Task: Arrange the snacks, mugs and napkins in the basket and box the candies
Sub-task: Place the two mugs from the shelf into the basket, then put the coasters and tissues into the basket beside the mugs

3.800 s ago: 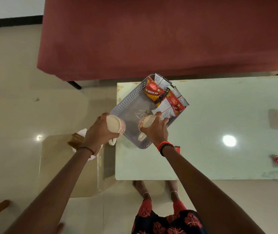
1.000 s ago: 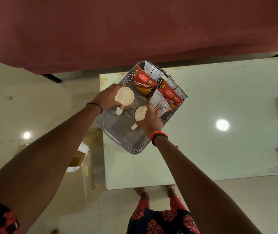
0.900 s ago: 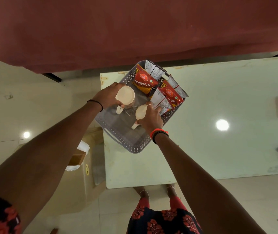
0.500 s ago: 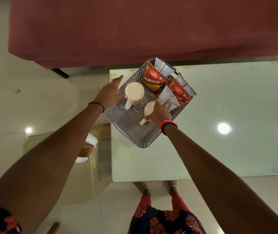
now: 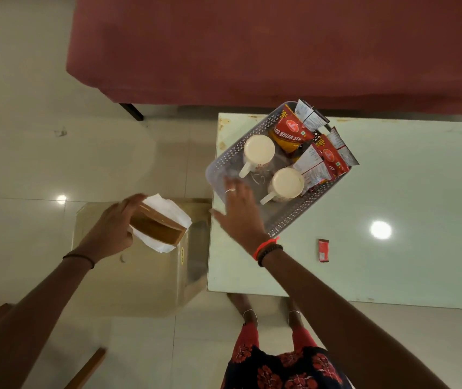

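A grey perforated basket (image 5: pixel 225 161) sits on the pale green table's left end. Inside it stand two cream mugs, one (image 5: pixel 259 150) farther back and one (image 5: pixel 287 183) nearer, beside red snack packets (image 5: pixel 291 130) and silver sachets (image 5: pixel 312 167). My right hand (image 5: pixel 241 211) hovers open over the basket's near left corner, holding nothing. My left hand (image 5: pixel 111 226) rests against a brown napkin holder (image 5: pixel 156 227) with white napkins (image 5: pixel 165 207), which sits on a tan stool left of the table. I cannot tell whether the fingers grip the holder.
A small red candy (image 5: pixel 323 249) lies on the table (image 5: pixel 392 262) right of the basket. A dark red sofa (image 5: pixel 280 46) runs along the far side. The tan stool (image 5: pixel 128 276) stands beside the table's left edge. My feet show under the table's near edge.
Both hands have let go of the mugs, which now stand in the basket. My left hand moved down-left to the napkin holder; my right hand drew back to the basket's near corner.
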